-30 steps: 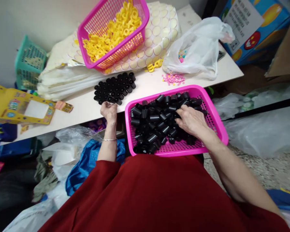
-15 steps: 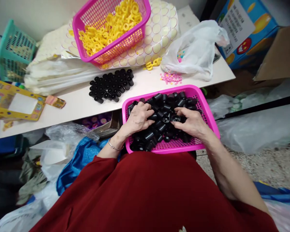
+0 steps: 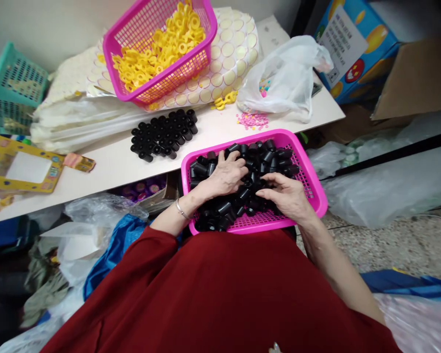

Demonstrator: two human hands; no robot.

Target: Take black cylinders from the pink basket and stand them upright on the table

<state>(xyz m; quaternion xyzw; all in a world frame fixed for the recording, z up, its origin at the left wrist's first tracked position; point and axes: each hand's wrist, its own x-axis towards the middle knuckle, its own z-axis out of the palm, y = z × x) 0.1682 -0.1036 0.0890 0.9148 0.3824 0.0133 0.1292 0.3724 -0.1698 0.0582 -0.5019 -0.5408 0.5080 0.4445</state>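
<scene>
A pink plastic basket in front of my body holds many small black cylindrical plastic caps, lying jumbled. My left hand reaches into the pile near the middle, fingers bent down and closed; their tips are partly hidden among the caps, so what they grip cannot be made out. Across from it, my right hand has its thumb and fingers closed around a black cap, close to the left fingertips. Behind the basket, a block of black caps stands upright in close rows on the white table.
Yellow ring-shaped pieces fill another pink basket at the back. Small pink beads lie beside a white plastic bag. A yellow box and a green basket are at left; a blue carton stands at right.
My left hand has moved right and deeper over the pile, towards my right hand. The caps whose open ends faced up between the hands have shifted. The view has moved slightly.
</scene>
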